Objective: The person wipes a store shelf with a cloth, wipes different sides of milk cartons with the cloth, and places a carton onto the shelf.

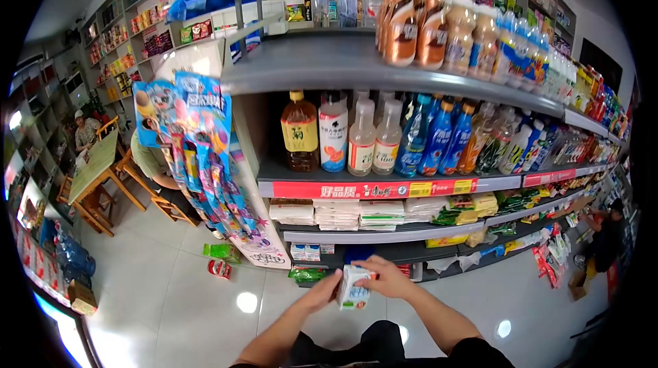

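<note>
A white carton with blue and green print (355,288) is held between both hands in front of the lowest shelf. My left hand (323,290) presses against its left side, fingers partly hidden. My right hand (385,277) grips its upper right side, with fingers over the top. Small white and blue boxes (306,252) stand on the bottom shelf just up and left of the carton. A green package (307,274) lies below them. White packs (337,214) are stacked one shelf higher.
Bottles fill the upper shelves (394,185). Hanging snack packets (199,142) cover the shelf end. On the floor lie a green bag (221,252) and a red tub (219,268). People sit near a wooden table (96,166) at left; another person (604,231) crouches at right.
</note>
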